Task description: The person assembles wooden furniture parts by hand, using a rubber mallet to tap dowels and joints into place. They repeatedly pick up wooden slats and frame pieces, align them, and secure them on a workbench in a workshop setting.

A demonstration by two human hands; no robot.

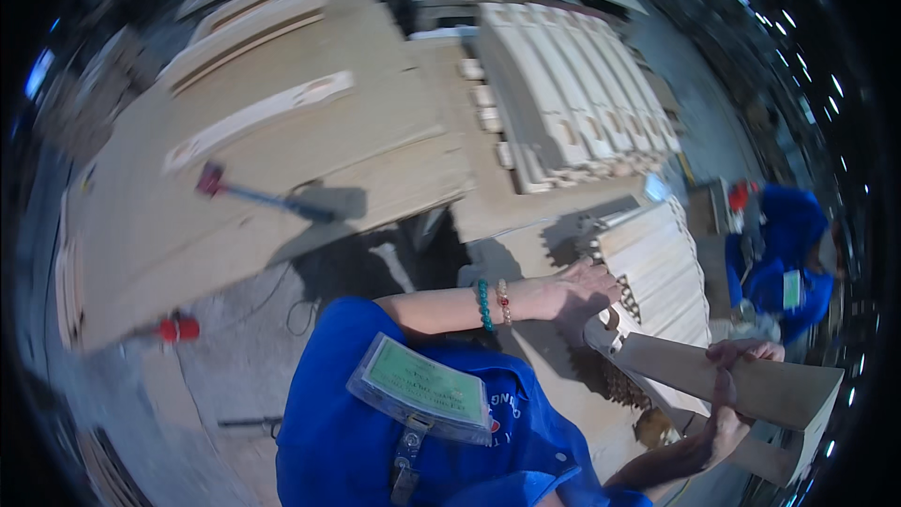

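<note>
My right hand (728, 408) grips a long, smooth wooden piece (788, 387), its fingers curled over the far edge and its thumb on the near side. The piece is tilted and looks angled at its outer end. My left hand (584, 296) reaches across with its fingers stretched out, at the end of a stack of pale wooden slats (657, 258). A rounded pale wood end (603, 330) lies just below its fingers; whether they touch it I cannot tell. Teal and beige bead bracelets circle my left wrist.
Shaped wooden rails (572, 84) are stacked beyond the slats. On the left table (310, 145) lie a mallet (258, 192) with a red head and a single rail (258, 119). A red tool (178, 329) is near its edge. A person (784, 258) in blue works at the right.
</note>
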